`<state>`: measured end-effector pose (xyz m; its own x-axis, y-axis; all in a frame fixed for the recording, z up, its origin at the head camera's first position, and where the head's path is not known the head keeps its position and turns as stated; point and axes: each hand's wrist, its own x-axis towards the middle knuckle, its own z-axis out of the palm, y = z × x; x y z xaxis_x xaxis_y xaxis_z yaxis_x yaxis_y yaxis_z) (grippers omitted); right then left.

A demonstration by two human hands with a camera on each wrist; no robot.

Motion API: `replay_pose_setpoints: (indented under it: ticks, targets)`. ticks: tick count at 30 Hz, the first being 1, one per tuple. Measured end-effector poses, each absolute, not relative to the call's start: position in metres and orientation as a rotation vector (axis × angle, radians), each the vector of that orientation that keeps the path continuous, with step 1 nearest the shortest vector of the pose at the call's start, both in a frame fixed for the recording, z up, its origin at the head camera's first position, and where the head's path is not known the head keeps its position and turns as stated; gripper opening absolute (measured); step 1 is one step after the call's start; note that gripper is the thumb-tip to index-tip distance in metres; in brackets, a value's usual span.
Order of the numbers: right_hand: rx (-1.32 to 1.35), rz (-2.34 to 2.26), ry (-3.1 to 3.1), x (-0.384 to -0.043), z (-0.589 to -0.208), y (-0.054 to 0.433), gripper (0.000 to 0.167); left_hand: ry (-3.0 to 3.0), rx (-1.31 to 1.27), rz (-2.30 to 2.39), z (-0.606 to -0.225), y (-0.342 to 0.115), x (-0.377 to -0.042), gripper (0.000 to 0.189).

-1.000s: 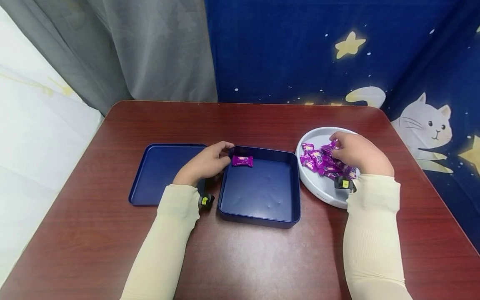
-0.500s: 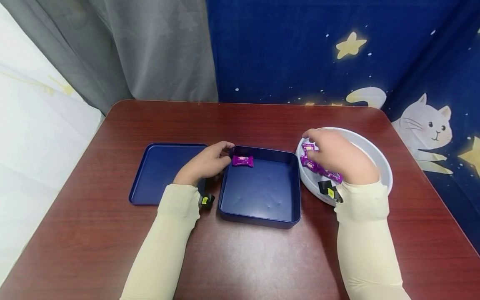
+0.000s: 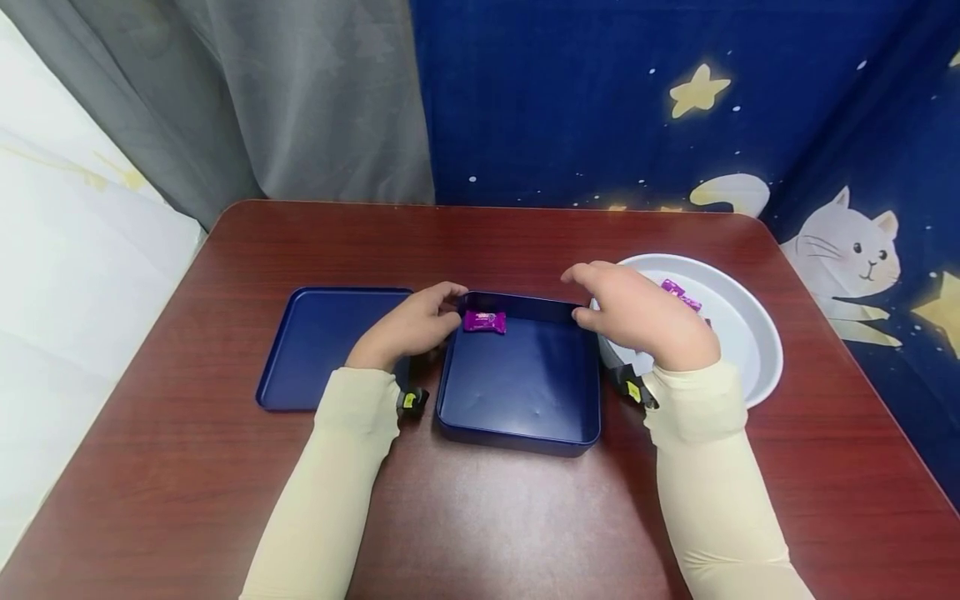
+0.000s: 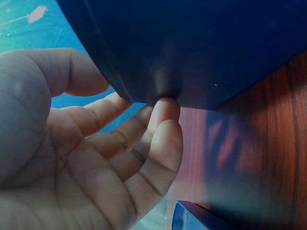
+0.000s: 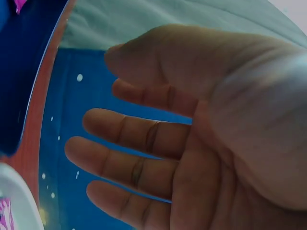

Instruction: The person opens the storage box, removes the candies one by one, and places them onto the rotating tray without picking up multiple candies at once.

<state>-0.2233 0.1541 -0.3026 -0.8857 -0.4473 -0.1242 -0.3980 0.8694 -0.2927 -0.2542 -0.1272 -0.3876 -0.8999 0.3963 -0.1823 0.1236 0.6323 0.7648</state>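
Observation:
A square dark-blue box [image 3: 525, 383] stands at mid-table, with one purple-wrapped candy [image 3: 485, 322] lying in its far left corner. The left hand [image 3: 408, 329] is at that corner; in the left wrist view its slightly bent fingertips [image 4: 165, 108] touch the outside of the wall and the thumb tip meets the rim. Over the box's far right corner hovers the right hand [image 3: 641, 315]; the right wrist view shows its fingers spread and loosely extended, with nothing held. Several more purple candies [image 3: 681, 294] lie in a round white tray [image 3: 750, 358], partly hidden by the right hand.
Left of the box a flat blue lid [image 3: 330, 342] lies on the reddish-brown table [image 3: 480, 533], partly under the left hand. The white tray nearly meets the box's right side. Grey and blue curtains hang behind the table's far edge.
The right hand has moved left from the candies across the tray to the box's right corner, uncovering the tray's right part. The left hand, box and candy inside it have stayed put.

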Motion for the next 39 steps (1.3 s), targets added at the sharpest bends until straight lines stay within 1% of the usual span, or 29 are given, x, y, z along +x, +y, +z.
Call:
replay_pose_setpoints:
  ticks: [7, 15, 19, 22, 24, 33, 39]
  targets:
    - [-0.734, -0.348, 2.841, -0.221, -0.307, 0.131, 0.046, 2.526, 0.413, 1.149, -0.39, -0.126, -0.255, 0.045]
    - [-0.868, -0.234, 2.778, -0.226, -0.333, 0.096, 0.047, 2.513, 0.391, 1.165, -0.391, -0.127, -0.255, 0.045]
    - [-0.916, -0.203, 2.757, -0.231, -0.344, 0.084, 0.04, 2.508, 0.393, 1.173, -0.39, -0.127, -0.255, 0.045]
    - [-0.946, -0.171, 2.749, -0.234, -0.349, 0.078, 0.033, 2.499, 0.401, 1.173, -0.39, -0.126, -0.256, 0.045]
    - [-0.963, -0.141, 2.75, -0.236, -0.351, 0.074, 0.032, 2.496, 0.401, 1.173, -0.39, -0.126, -0.256, 0.045]
    - [-1.036, -0.105, 2.712, -0.248, -0.365, 0.061, 0.033, 2.455, 0.403, 1.187, -0.389, -0.128, -0.257, 0.047]
    - [-1.046, -0.095, 2.689, -0.253, -0.374, 0.06, 0.037, 2.442, 0.408, 1.18, -0.389, -0.129, -0.257, 0.047]
